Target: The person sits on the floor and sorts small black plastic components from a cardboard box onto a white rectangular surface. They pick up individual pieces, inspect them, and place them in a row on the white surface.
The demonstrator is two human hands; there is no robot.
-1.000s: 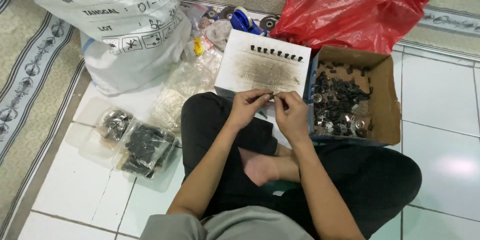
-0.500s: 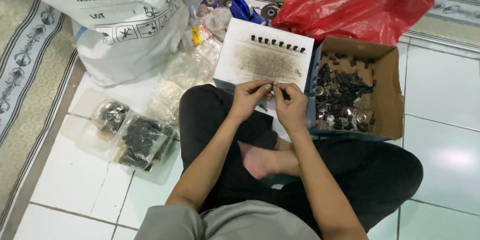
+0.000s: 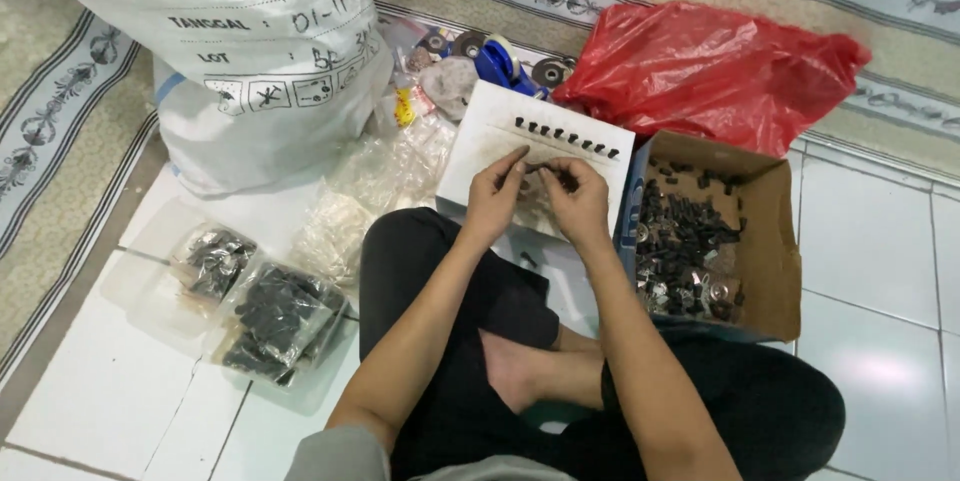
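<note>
Pinching 1 small dark part [image 3: 533,170] between both hands [image 3: 535,196] over white floor tiles [image 3: 880,251]

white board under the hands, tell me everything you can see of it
The white board is a flat rectangular slab, foam-like in look, lying tilted on the floor before the person's knees. A row of small dark parts stands along its far edge; its middle is smudged grey. The left hand and right hand hover over its near half. The cardboard box sits against its right side.
</note>
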